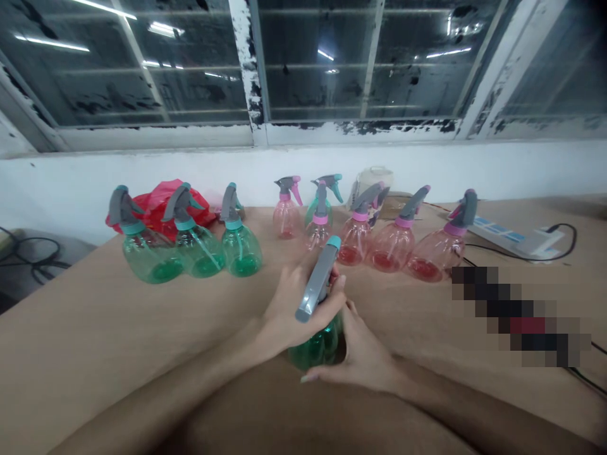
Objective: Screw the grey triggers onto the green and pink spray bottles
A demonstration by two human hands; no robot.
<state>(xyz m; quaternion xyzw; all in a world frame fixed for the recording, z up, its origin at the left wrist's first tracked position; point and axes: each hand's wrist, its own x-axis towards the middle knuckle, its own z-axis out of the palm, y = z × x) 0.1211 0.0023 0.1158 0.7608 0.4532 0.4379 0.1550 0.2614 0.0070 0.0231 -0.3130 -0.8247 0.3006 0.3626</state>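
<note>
In the head view, a green spray bottle (313,354) stands close in front of me, its grey spray head (315,284) tipped with teal. My left hand (287,306) is closed around the bottle's neck, just under the spray head, hiding the collar. Lower down, my right hand (365,354) curves around the bottle's right side, thumb towards me. Beyond my hands, a pink spray bottle (318,235) stands partly hidden. To the left are three green spray bottles (241,249) with teal collars; several pink ones (391,249) stand to the right.
Behind the bottles lie a red plastic bag (164,205) and a pale container (372,183). A white power strip (515,237) with a plugged-in black cable is on the right. A blurred-out dark object (516,322) lies nearer me. The wall and windows bound the wooden table (95,341).
</note>
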